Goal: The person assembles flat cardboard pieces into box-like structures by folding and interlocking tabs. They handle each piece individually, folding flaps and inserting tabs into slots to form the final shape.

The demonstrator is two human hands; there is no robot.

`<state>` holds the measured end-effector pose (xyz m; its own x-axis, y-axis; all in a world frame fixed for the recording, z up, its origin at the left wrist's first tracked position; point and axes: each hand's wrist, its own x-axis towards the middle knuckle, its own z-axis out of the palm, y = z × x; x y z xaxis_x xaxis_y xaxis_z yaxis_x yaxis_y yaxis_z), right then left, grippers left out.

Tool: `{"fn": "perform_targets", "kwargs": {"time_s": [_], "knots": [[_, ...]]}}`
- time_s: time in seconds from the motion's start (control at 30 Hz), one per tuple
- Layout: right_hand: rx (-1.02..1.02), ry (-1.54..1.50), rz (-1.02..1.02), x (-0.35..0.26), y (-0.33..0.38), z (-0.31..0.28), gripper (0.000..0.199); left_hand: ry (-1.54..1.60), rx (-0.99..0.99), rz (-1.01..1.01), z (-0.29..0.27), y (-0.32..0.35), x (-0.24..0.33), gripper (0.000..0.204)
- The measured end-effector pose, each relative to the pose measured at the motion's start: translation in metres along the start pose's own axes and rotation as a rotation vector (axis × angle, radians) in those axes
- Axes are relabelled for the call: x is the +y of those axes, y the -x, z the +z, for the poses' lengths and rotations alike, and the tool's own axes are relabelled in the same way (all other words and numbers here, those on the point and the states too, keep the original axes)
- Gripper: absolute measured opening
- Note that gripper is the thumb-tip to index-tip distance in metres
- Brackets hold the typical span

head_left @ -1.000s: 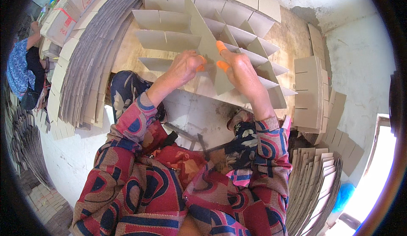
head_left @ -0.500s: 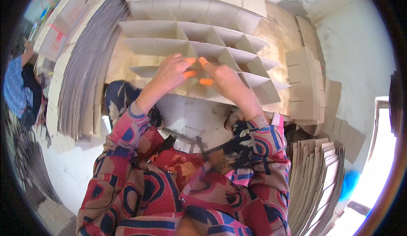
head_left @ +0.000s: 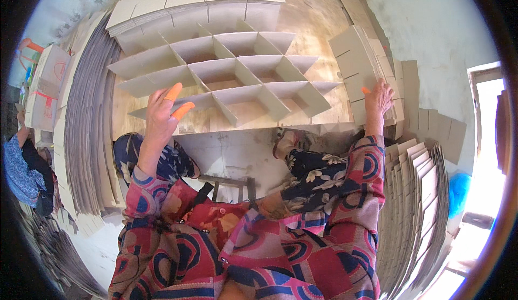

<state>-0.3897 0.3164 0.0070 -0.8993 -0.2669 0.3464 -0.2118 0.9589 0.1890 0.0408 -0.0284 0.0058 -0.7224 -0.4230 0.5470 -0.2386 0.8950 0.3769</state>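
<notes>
Cardboard strips make a grid (head_left: 232,79) of little boxes on the floor in front of the person. The left hand (head_left: 161,117) is open, fingers spread, with orange caps on two fingertips, touching the grid's near left edge and holding nothing. The right hand (head_left: 376,101) lies flat and open on a pile of strips (head_left: 359,65) just right of the grid.
</notes>
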Motion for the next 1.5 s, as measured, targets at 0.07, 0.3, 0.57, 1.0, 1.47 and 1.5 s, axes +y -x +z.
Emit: {"fn": "perform_targets", "kwargs": {"time_s": [0.07, 0.3, 0.57, 1.0, 1.47, 1.5], "knots": [[-0.026, 0.034, 0.036, 0.011, 0.002, 0.011, 0.051, -0.025, 0.004, 0.025, -0.001, -0.002, 0.000, 0.059], [0.015, 0.009, -0.038, 0.041, -0.010, 0.040, 0.024, -0.036, -0.025, 0.023, 0.002, -0.001, -0.002, 0.058], [-0.010, -0.190, 0.036, 0.045, -0.016, 0.028, 0.020, -0.057, 0.006, 0.081, -0.001, -0.001, -0.004, 0.056], [0.238, -1.338, -0.454, -0.141, 0.054, -0.173, 0.054, -0.077, 0.117, 0.008, -0.021, 0.014, -0.031, 0.051], [-0.301, -1.171, -1.020, -0.290, 0.152, -0.243, 0.062, 0.022, 0.043, -0.114, -0.031, 0.036, -0.058, 0.022], [-0.282, -1.179, -1.041, -0.296, 0.152, -0.240, 0.062, 0.047, 0.042, -0.123, -0.031, 0.036, -0.059, 0.019]]}}
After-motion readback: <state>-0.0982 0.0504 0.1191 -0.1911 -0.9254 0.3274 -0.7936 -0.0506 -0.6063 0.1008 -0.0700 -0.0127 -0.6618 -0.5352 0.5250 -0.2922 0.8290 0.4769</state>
